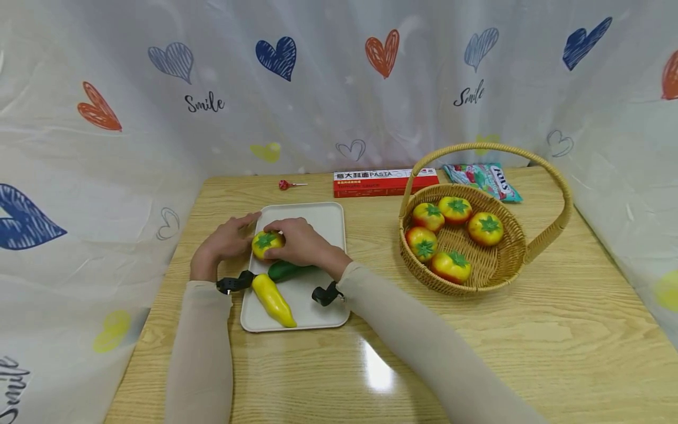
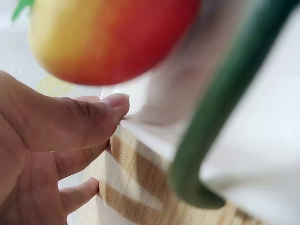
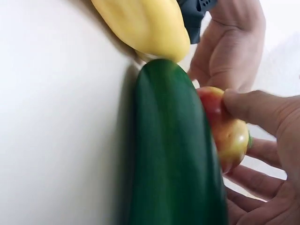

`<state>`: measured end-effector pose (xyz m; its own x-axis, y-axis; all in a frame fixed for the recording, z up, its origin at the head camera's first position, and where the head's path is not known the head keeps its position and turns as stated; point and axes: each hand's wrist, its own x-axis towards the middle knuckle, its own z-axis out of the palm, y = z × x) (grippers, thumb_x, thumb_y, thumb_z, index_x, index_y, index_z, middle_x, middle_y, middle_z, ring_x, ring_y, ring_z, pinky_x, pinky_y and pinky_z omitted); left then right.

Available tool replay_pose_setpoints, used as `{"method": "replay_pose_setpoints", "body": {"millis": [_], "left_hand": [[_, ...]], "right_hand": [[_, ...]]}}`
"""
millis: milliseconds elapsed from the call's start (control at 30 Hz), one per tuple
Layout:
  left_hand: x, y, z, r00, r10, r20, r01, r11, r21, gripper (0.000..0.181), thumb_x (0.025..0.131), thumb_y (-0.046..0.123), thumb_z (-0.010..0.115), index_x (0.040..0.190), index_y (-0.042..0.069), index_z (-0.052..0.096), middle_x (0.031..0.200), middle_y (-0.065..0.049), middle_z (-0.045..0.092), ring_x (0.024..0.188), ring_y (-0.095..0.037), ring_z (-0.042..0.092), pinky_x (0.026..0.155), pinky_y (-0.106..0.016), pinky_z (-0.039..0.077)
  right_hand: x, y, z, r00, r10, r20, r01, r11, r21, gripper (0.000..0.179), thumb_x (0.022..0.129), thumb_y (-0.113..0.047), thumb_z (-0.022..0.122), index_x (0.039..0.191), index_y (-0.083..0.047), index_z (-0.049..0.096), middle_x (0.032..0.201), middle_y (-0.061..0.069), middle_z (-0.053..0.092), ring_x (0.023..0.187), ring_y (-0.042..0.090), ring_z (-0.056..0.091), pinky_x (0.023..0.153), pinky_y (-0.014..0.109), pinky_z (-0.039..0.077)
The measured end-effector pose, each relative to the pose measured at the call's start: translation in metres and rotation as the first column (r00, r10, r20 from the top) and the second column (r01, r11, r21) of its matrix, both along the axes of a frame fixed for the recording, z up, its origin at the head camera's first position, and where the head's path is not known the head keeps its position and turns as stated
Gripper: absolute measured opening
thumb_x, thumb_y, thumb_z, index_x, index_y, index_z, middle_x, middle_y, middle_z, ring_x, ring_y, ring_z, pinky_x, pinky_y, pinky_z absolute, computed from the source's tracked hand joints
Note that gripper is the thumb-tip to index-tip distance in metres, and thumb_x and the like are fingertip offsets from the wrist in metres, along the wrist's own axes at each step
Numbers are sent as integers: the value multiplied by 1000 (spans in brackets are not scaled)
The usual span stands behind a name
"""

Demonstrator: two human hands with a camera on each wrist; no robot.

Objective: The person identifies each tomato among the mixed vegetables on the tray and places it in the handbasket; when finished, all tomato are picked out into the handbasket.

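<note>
My right hand (image 1: 303, 241) grips a yellow-red toy tomato (image 1: 266, 242) with a green leafy top, over the upper left of the white tray (image 1: 323, 218). In the right wrist view, its thumb presses one side of the tomato (image 3: 229, 136) and the fingers wrap the other. My left hand (image 1: 226, 240) is at the tray's left edge, fingers extended, its thumb tip close to the rim in the left wrist view. Nothing shows in its grasp. Below the tomato lie a dark green cucumber (image 1: 286, 270) and a long, tapered yellow vegetable (image 1: 273, 300).
On the right stands a wicker basket (image 1: 492, 280) with a tall handle, holding several similar tomatoes (image 1: 485, 229). Along the back lie a wrapped lollipop (image 1: 285, 185), a red pasta box (image 1: 371, 187) and a teal snack bag (image 1: 495, 181). A curtain (image 1: 328, 88) hangs behind the wooden table (image 1: 477, 341).
</note>
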<state>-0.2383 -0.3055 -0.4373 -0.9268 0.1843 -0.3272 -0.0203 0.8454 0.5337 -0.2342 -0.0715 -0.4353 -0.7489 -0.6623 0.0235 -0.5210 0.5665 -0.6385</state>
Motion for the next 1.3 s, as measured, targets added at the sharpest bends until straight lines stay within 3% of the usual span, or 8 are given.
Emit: {"method": "replay_pose_setpoints", "body": {"millis": [167,267,567,700,867,1000,1133,1300], "left_hand": [[1,1,1,1000,15,11,-15,1000,-4,71,110,32,61,174,19,32,178,-31,25,164,-62,9,125,-85,17],[1,1,2,1000,15,10,-15,1000,0,73,109,30,63,174,18,32,177,-31,25,164,-63,8,125,-86,17],[2,2,0,1000,-15,-12,15,1000,7,73,109,21,64,174,14,30,178,-29,24,164,-64,4,127,-83,14],[2,2,-1,1000,-12,-15,12,1000,-6,73,109,21,64,174,15,30,178,-30,24,164,-64,5,127,-83,14],[2,3,0,1000,0,-7,0,1000,-11,74,110,22,64,174,16,29,178,-30,23,164,-64,5,126,-84,14],[3,4,2,1000,6,-4,-6,1000,-8,74,110,22,64,174,16,29,178,-29,22,164,-64,3,126,-84,13],[4,4,2,1000,10,-5,-10,1000,-7,73,110,22,64,174,16,30,178,-29,22,164,-64,4,126,-84,14],[4,4,1,1000,13,0,-13,1000,-5,73,110,22,64,174,16,29,178,-29,22,164,-64,3,127,-84,14]], "right_hand": [[3,13,10,1000,3,-8,-4,997,-71,57,98,-38,84,147,-14,68,132,-1,75,107,12,66,96,26,56],[10,27,19,1000,25,-10,-26,994,-106,57,98,-37,84,147,-14,68,134,0,73,110,12,66,99,25,59],[48,108,51,996,42,-83,-60,972,-228,52,96,-26,86,144,-13,70,141,4,72,124,18,68,108,37,62],[63,157,55,994,-33,-103,6,966,-257,52,94,-23,88,143,-16,71,141,2,73,123,18,70,109,41,62],[75,221,56,977,-184,-108,152,955,-256,54,93,-19,89,144,-15,71,146,6,71,129,24,70,108,44,62],[80,266,52,947,-301,-116,261,926,-272,53,95,-15,88,145,-13,71,145,11,70,130,31,71,108,23,58],[83,302,46,906,-403,-133,356,892,-279,55,94,-9,87,146,-11,70,144,18,70,123,33,73,97,3,51],[84,332,39,866,-490,-95,456,854,-249,54,96,-14,86,148,-12,69,147,19,68,119,23,73,90,4,54]]}}
